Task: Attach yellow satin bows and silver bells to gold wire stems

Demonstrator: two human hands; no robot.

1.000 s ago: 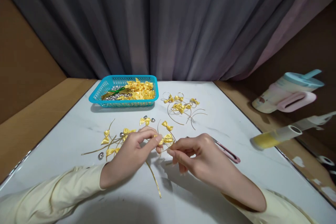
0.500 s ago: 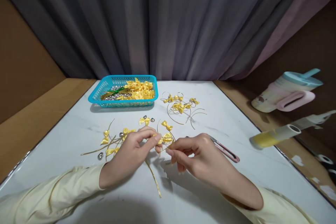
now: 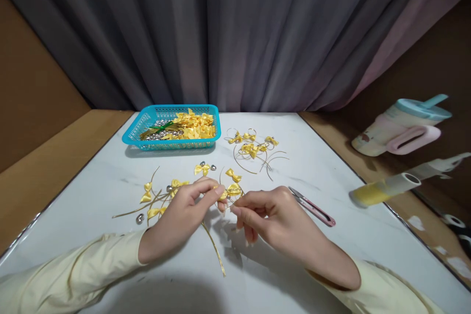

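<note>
- Head view, over the person's arms: the left hand (image 3: 186, 204) has thumb and forefinger pressed together on a yellow bow (image 3: 234, 190), held just above the table (image 3: 176, 292), between the two hands.
- Across from it, the right hand (image 3: 281, 212) pinches a thin gold wire (image 3: 228, 206) at its fingertips, leaving hardly any gap; the other fingers curl beneath.
- Below the left hand I see some gold strands (image 3: 213, 243) trailing over the tabletop.
- Left of that hand lie a loose bow (image 3: 146, 192) and a silver bead (image 3: 140, 218).
- Pink-handled snips (image 3: 319, 212) rest just beside the right hand.
- Farther back sits a blue basket (image 3: 133, 136), with more bows (image 3: 196, 125) heaped inside.
</note>
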